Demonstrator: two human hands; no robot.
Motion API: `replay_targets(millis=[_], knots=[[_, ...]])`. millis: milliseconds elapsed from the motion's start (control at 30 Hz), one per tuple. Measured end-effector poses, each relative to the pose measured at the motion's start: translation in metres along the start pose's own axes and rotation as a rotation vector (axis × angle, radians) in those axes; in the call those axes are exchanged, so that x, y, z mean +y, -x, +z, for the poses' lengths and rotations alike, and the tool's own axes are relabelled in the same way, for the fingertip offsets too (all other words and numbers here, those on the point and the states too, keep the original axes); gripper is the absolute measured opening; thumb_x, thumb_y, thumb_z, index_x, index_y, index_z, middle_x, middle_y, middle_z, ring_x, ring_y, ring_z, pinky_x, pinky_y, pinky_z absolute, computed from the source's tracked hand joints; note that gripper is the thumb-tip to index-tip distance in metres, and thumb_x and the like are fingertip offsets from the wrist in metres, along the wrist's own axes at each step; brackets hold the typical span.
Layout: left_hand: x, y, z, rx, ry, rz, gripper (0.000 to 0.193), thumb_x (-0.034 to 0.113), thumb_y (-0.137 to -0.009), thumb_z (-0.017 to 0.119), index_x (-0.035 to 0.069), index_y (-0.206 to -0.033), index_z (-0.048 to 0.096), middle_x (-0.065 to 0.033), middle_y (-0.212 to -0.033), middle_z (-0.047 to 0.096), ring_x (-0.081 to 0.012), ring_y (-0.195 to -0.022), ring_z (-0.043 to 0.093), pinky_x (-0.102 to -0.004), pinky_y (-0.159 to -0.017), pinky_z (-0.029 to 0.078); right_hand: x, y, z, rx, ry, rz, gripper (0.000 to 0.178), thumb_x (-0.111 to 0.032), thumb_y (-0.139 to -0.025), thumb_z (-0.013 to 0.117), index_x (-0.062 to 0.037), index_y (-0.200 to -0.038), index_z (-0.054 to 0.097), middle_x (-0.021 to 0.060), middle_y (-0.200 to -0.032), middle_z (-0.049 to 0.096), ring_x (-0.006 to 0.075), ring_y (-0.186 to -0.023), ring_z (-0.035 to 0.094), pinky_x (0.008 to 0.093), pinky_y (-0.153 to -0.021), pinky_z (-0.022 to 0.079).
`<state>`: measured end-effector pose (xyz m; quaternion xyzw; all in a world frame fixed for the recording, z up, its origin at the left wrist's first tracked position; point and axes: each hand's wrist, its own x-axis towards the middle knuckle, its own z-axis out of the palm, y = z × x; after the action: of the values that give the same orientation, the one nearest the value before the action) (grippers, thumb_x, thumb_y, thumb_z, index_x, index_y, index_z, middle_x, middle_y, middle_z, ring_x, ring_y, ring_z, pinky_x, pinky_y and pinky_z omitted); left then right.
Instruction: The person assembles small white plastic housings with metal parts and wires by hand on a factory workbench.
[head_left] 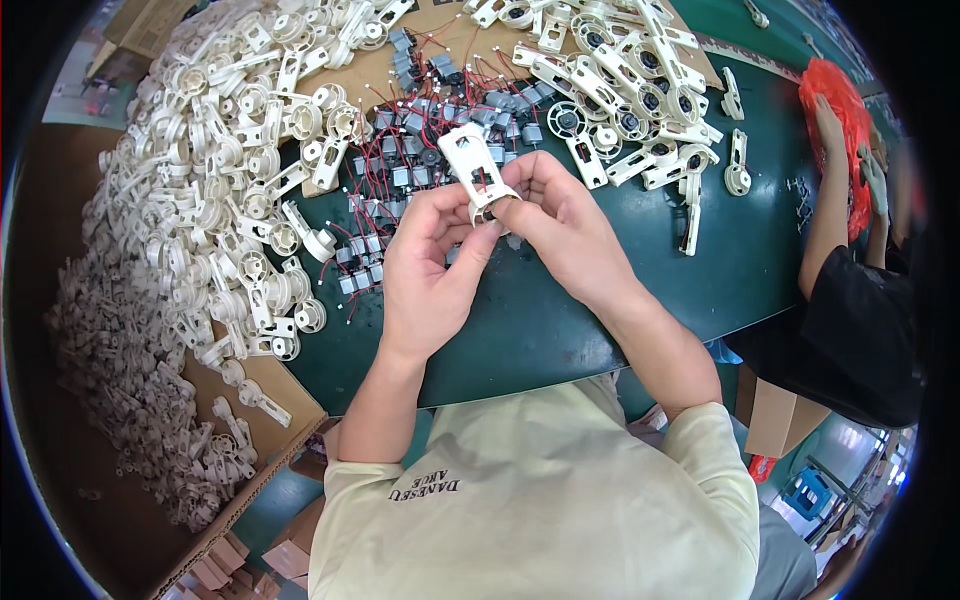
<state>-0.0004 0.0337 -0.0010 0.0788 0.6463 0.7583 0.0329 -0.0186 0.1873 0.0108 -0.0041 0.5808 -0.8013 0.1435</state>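
Observation:
Between my two hands I hold a cream plastic housing (470,160), its long slotted handle pointing away from me. My left hand (432,262) grips the round end from the left, with the thumb at its near edge. From the other side my right hand (562,222) pinches the same end, its thumb pressed over the opening. Fingers hide most of what is inside that end. Just beyond my hands lie many small grey motors (410,122) with thin red wires, spread over the green table (500,345).
A big heap of cream housings (225,180) fills the left side and spills into a cardboard box (240,500). More housings with dark round parts (625,95) lie at the far right. Another person's arms (830,190) handle a red plastic bag (835,110) at the right.

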Motion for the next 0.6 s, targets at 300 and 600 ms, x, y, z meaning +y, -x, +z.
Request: replay_targets(millis=[300,600], knots=[[-0.001,0.001,-0.004,0.022,-0.181,0.047,0.03,-0.005,-0.089,0.06,-0.003,-0.117,0.053,-0.0077,-0.106,0.059,-0.0122,-0.094,0.06,-0.0268,-0.085,0.051,0.006,-0.005,0.001,0.007,0.067,-0.008,0.025,-0.009,-0.09,0.062,0.0014,-0.109,0.05,0.0045,-0.096,0.059,0.0073,-0.082,0.058,0.0227,-0.072,0.049],[0.001,-0.004,-0.004,0.004,0.028,0.016,0.028,-0.002,-0.087,0.066,-0.002,-0.111,0.054,-0.0062,-0.104,0.058,-0.0118,-0.092,0.059,-0.0262,-0.081,0.05,0.013,-0.003,-0.006,-0.08,0.152,-0.235,0.024,-0.001,-0.091,0.059,0.0009,-0.113,0.051,0.0076,-0.1,0.058,0.0135,-0.091,0.061,0.028,-0.079,0.052]])
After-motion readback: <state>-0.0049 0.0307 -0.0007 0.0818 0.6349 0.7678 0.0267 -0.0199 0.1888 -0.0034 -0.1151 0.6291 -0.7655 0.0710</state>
